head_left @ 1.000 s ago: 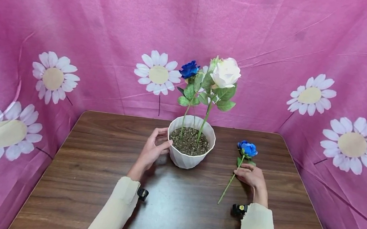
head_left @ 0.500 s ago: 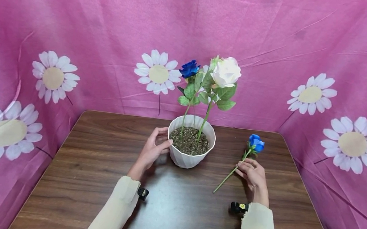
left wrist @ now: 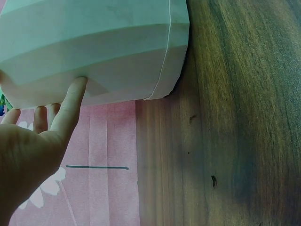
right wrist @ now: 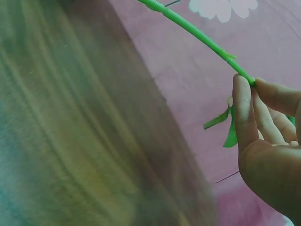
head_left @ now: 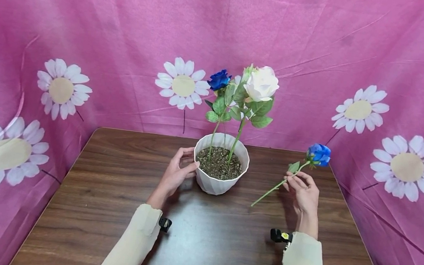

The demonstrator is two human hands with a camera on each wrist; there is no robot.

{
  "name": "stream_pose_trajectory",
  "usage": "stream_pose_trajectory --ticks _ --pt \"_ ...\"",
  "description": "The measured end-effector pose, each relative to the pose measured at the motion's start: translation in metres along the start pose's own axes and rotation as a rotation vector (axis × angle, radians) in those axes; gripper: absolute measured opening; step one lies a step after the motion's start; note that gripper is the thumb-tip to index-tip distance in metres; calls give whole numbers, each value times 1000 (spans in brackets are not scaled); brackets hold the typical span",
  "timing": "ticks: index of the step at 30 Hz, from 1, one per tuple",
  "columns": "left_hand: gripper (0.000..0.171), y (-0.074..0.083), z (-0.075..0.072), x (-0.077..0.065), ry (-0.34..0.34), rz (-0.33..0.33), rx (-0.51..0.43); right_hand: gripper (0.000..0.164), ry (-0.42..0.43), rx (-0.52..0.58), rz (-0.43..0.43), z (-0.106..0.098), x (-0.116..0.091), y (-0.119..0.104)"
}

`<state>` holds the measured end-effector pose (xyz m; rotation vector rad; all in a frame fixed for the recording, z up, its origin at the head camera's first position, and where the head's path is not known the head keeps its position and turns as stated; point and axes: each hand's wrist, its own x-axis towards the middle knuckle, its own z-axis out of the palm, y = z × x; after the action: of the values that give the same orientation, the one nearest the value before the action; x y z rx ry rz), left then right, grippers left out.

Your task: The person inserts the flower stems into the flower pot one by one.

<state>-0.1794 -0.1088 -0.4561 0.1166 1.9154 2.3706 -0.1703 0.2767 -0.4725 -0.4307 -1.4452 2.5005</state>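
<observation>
My left hand rests against the left side of a white faceted flower pot, thumb and fingers spread along its wall. In the left wrist view its extended fingers touch the pot's smooth side. Dark soil fills the pot, and a dark blue rose and a large white rose stand upright in it. To the right, my right hand pinches the green stem of a brighter blue rose between thumb and fingertips. That rose slants above the table, bloom up to the right, its stem end pointing down-left.
Everything is over a brown wood-grain table. A pink cloth printed with large daisies hangs behind it and at both sides. Black wrist cameras sit at both cuffs of the cream sleeves.
My right hand has lifted the bright blue rose and moved it slightly right and away, its bloom swinging up to the right. The left hand and the pot have stayed where they were.
</observation>
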Motion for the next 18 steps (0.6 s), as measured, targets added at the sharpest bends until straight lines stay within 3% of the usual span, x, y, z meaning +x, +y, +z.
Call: stream_pose_trajectory --ticks 9,18 --pt "54 1 0 -1 1 -12 0 29 21 98 -158 14 -2 -18" --pt "55 3 0 -2 -1 -22 -3 28 6 268 -236 26 3 -26"
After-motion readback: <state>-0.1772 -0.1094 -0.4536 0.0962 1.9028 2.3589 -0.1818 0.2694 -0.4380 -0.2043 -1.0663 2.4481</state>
